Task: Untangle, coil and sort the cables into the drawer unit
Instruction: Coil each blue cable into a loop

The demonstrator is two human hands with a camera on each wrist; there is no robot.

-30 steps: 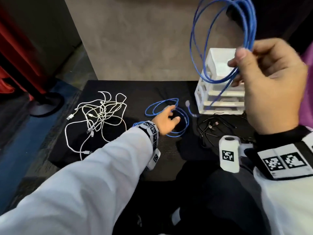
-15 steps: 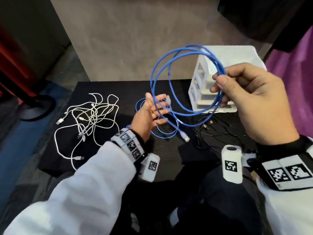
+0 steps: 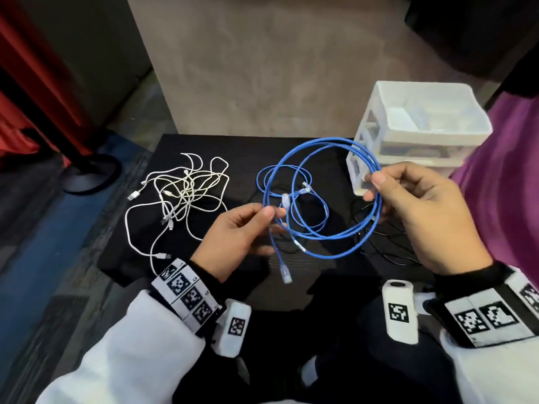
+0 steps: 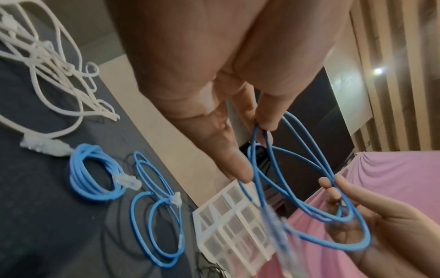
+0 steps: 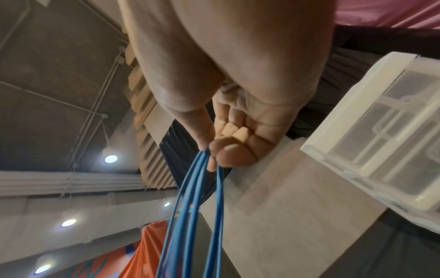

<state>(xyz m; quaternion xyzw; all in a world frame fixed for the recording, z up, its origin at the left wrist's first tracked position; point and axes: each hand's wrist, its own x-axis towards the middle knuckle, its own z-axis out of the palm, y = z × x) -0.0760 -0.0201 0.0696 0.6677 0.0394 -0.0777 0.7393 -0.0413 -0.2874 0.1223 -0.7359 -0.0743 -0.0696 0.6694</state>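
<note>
A coiled blue network cable (image 3: 329, 237) hangs in the air between both hands. My right hand (image 3: 379, 182) pinches the coil's right side between thumb and fingers, as the right wrist view shows (image 5: 209, 152). My left hand (image 3: 269, 214) pinches the coil's left side (image 4: 262, 127); one clear plug end (image 3: 285, 274) dangles below it. More blue cables (image 3: 294, 188) lie on the black mat (image 3: 204, 144); the left wrist view shows one small tight coil (image 4: 93, 178) and a looser one (image 4: 154, 216). The white drawer unit (image 3: 420, 123) stands at the back right.
A tangle of white USB cables (image 3: 180, 196) lies on the mat's left half. Thin black cables (image 3: 388, 246) lie below the drawer unit, partly hidden by my right hand. A purple cloth (image 3: 510, 176) hangs at the right edge. A round stand base (image 3: 93, 176) sits on the floor left.
My right hand has lowered the blue coil from high above the drawer unit to mat level. My left hand left the cables on the mat, rose, and took hold of the coil's left side.
</note>
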